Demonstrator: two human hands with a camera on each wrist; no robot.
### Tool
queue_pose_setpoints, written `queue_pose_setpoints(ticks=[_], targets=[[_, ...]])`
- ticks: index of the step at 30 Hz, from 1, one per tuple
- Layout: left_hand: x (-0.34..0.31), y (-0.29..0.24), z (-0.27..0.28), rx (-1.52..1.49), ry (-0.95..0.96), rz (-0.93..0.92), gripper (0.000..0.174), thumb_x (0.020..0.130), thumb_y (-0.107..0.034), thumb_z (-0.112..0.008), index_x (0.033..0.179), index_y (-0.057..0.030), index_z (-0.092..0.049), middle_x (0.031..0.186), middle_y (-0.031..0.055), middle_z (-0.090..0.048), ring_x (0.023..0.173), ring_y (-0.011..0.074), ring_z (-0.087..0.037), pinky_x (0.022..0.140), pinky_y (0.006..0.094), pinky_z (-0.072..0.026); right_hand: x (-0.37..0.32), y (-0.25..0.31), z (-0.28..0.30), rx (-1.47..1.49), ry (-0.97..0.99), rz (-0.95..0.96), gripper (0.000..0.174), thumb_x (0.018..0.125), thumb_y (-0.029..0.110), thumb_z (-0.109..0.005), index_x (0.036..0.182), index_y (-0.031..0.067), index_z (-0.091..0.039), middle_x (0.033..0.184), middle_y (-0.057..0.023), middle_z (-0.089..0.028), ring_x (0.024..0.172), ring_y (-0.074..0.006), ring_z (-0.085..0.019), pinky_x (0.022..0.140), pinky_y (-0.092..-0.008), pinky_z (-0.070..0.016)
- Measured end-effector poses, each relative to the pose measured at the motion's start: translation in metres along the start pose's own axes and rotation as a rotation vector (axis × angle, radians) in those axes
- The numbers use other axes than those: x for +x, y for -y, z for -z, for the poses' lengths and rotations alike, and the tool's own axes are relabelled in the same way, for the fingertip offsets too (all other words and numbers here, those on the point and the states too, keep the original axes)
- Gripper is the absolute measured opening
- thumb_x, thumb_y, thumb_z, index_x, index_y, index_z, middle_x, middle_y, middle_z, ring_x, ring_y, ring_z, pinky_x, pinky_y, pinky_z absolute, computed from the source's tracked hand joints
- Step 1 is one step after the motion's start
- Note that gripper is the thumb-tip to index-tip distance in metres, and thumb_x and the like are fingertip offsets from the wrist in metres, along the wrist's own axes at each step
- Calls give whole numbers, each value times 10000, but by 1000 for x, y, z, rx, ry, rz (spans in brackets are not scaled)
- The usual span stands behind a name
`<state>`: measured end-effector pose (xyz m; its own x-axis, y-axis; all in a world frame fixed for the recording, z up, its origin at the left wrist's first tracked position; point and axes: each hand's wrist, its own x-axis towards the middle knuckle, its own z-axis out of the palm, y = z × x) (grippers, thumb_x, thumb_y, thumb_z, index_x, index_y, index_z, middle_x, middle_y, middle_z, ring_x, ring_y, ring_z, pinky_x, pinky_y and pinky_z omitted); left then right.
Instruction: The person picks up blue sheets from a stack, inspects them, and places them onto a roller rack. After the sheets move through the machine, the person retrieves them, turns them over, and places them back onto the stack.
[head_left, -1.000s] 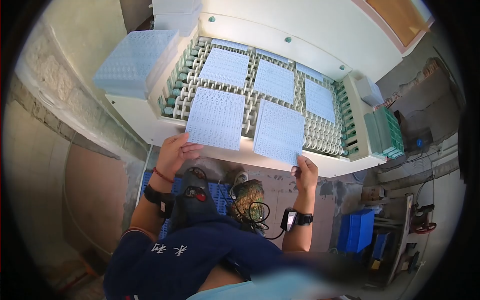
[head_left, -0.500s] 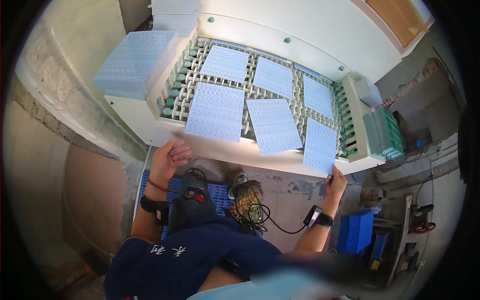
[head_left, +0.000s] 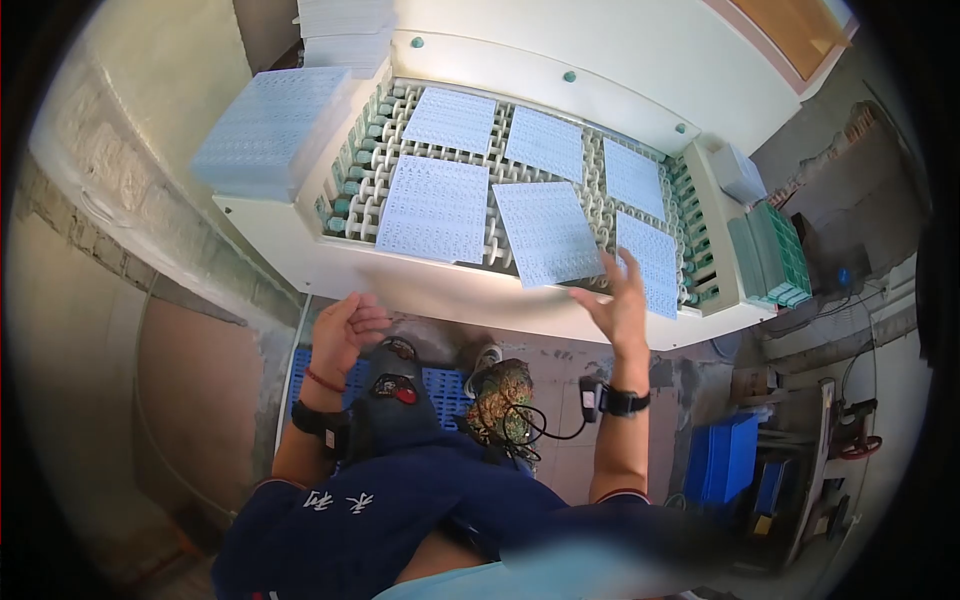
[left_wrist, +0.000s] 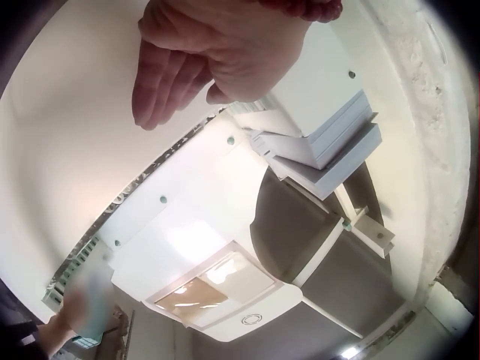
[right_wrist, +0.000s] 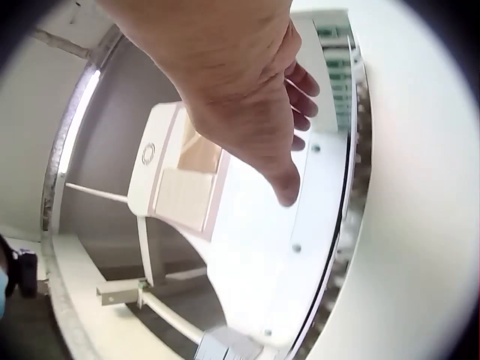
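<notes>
Thin light-blue square panels with a fine repeated pattern lie on the white roller conveyor (head_left: 497, 235) of a machine. In the front row are the left panel (head_left: 433, 208), a middle panel (head_left: 546, 232) turned askew, and the right panel (head_left: 648, 262). My right hand (head_left: 624, 305) is at the middle panel's right corner, thumb and fingers spread apart and nothing gripped; its fingertips overlap the panels' edges in the head view. My left hand (head_left: 343, 330), fingers loosely bent, hangs in front of the machine's front edge and holds nothing. Both wrist views show the hands (left_wrist: 217, 52) (right_wrist: 240, 105) without a panel.
Behind the front row lie further panels (head_left: 545, 142). A tall stack of panels (head_left: 270, 130) stands on the machine's left corner, with white stacks (head_left: 345, 35) behind it. Green racks (head_left: 780, 255) stand at the right end. Blue crates (head_left: 722, 458) sit on the floor at right.
The left hand let go of the left panel and drew back. The right hand set down the right panel, let go and moved left to the middle panel. The panels have shifted toward the machine.
</notes>
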<state>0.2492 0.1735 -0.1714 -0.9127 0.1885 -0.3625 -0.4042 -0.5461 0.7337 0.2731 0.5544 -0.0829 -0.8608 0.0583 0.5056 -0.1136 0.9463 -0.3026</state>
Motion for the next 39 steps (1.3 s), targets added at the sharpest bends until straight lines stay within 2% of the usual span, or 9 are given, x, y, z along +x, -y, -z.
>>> queue_pose_setpoints(ticks=[5,16,21,24,26,30,32,33,39], targets=[[-13,-3,-5,10,33,-51,278,883,-232,-462,932,22,-564,802,150,-629,676,230,-637,530,302,-529,9,13,-49,-187,33,81,784,668,593,-589,1098,-58,-508,1138,-333,-444,1103,-453,-409,923,-478,-336],[-20,-23,27,-11,-56,-166,225,875,-215,-478,935,-20,-571,764,99,-626,655,182,-616,535,265,-491,20,25,-68,-336,52,-138,725,728,574,-538,1075,-62,-519,1133,-327,-456,1094,-450,-419,926,-475,-334],[-23,-91,27,319,-423,-809,281,885,-188,-470,1074,10,-534,982,112,-593,879,174,-573,679,281,-487,32,48,-49,-295,-75,11,655,714,504,-605,1031,-66,-544,1100,-312,-489,1058,-436,-457,910,-458,-361],[-26,-149,15,517,-506,-1176,353,898,-194,-451,1157,43,-479,1112,131,-533,994,199,-529,796,298,-464,43,88,-33,-20,-28,49,537,709,399,-658,968,-64,-575,1058,-267,-535,999,-397,-510,856,-424,-413],[-18,-182,9,640,-544,-1285,365,874,-201,-509,1132,56,-489,1109,140,-524,1016,195,-501,792,298,-461,53,117,-26,191,44,174,440,714,322,-672,918,-60,-595,1009,-224,-569,930,-362,-547,796,-393,-447],[10,-220,9,1069,-715,-1323,431,865,-296,-514,1108,59,-505,1056,181,-555,952,233,-541,771,301,-453,78,162,-25,321,134,285,433,741,339,-649,928,-49,-601,1020,-213,-571,940,-355,-553,798,-377,-448],[5,-226,-7,1222,-653,-1016,514,849,-408,-496,1072,54,-534,966,214,-582,895,277,-569,746,309,-445,93,184,-24,395,170,375,422,749,340,-640,924,-43,-607,988,-211,-584,907,-345,-571,793,-368,-451],[5,-225,-8,1230,-678,-1058,552,843,-469,-468,1035,40,-565,900,212,-598,841,296,-583,727,321,-438,101,193,-25,395,166,376,422,749,340,-640,924,-43,-607,988,-211,-584,907,-345,-571,793,-368,-451],[-8,-221,-9,1289,-737,-1152,496,863,-395,-480,1057,56,-548,994,214,-588,923,293,-561,804,320,-414,153,236,-54,572,283,324,461,737,391,-642,879,-47,-619,833,-184,-624,803,-292,-606,738,-346,-472]])
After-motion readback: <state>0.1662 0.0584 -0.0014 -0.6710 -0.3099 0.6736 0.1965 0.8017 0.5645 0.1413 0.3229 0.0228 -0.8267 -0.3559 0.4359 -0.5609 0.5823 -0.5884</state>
